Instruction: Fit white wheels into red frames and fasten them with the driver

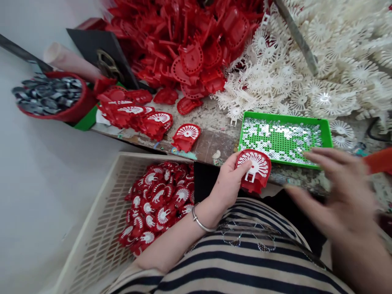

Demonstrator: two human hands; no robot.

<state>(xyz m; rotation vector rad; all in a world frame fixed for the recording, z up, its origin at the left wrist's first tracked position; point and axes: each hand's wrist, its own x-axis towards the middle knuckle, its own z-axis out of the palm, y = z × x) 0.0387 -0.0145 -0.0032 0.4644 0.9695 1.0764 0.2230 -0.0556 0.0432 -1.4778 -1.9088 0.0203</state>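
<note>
My left hand (228, 183) is closed on a red plastic part (260, 181), its thumb pressing on the white fan-shaped piece (259, 163) that lies in it. My right hand (339, 188) is blurred by motion, its thumb and fingers apart, nothing visible between them. Its fingertips are near the right front corner of a green tray (283, 164), which holds many small silvery rings (260, 145). Left of the tray, at the bench edge, lies a red part with a white fan in it (186, 136).
Behind are heaps of red parts (190, 57) and white fans (306, 73). More joined parts (153, 122) lie at left, near a red container (88, 102) of dark pieces. Below stands a white crate (101, 196) of joined parts. An orange object (379, 160) is at right.
</note>
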